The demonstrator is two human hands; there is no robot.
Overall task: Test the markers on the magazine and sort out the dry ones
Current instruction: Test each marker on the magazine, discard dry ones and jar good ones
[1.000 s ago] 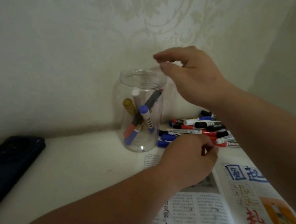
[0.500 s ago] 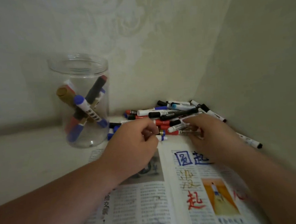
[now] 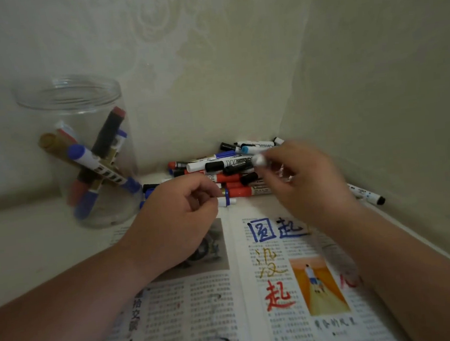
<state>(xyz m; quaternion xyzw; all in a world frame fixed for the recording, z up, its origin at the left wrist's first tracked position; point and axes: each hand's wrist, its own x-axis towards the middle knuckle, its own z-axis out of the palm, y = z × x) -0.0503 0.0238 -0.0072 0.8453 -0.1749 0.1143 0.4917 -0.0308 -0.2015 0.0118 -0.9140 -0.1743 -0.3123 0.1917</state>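
Wall corner: open printed magazine [image 3: 204,309] is laid flat, scribbled on in blue, gold and red. A heap of red, black and blue capped markers [image 3: 230,175] is piled at its far edge. The left hand [image 3: 179,218] is curled; a short white marker [image 3: 228,201] appears pinched in it, though the view is blurred. The right hand [image 3: 302,187] is held over the heap, a white-ended marker [image 3: 260,160] gripped in its fingertips. A clear plastic jar [image 3: 75,107] with several markers inside is seen to the left.

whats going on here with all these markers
A person works over an open magazine already marked with blue, yellow and red test strokes. The right hand grips a white-ended marker above the loose pile of markers. The left hand is curled beside a small white piece; whether it holds it is unclear. Several other markers lean in the clear jar.
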